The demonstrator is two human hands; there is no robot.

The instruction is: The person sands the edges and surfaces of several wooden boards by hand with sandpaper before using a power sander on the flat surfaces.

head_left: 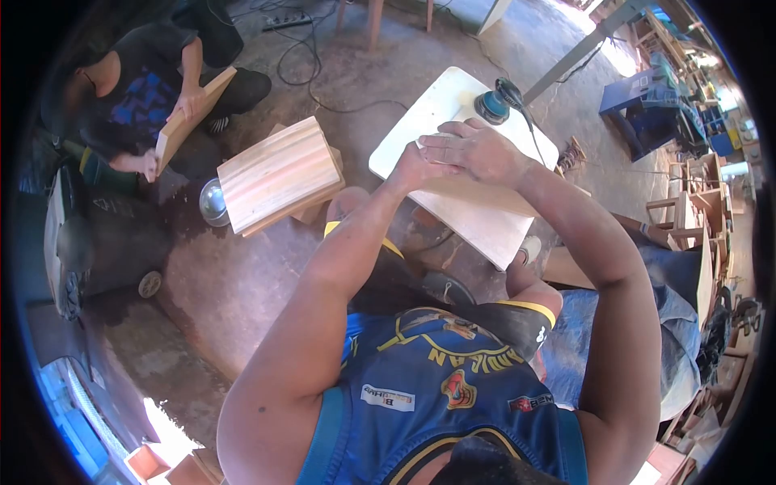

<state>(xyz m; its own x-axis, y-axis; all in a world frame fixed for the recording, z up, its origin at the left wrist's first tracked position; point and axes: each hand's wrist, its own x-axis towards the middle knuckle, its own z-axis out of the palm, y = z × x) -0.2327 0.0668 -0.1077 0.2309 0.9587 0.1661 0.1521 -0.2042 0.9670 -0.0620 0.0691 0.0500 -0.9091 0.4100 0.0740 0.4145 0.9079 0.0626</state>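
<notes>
A pale wooden board [477,196] rests on a white tabletop [404,121] in front of me, its long edge facing me. My left hand [422,168] is closed at the board's left end, thumb side toward the other hand. Over the same end lies my right hand [477,152], its bent fingers reaching left and overlapping the left hand. The fingers' undersides are hidden. Just beyond my right hand, a blue-green electric sander [491,107] with a dark cord sits on the tabletop.
Left of the tabletop, striped wooden boards [279,174] are stacked beside a metal bowl [213,202]. A seated person [133,89] holds another wooden board [194,117]. Cables [311,77] run across the floor. A blue machine stand [634,109] and wooden furniture parts [695,198] stand at right.
</notes>
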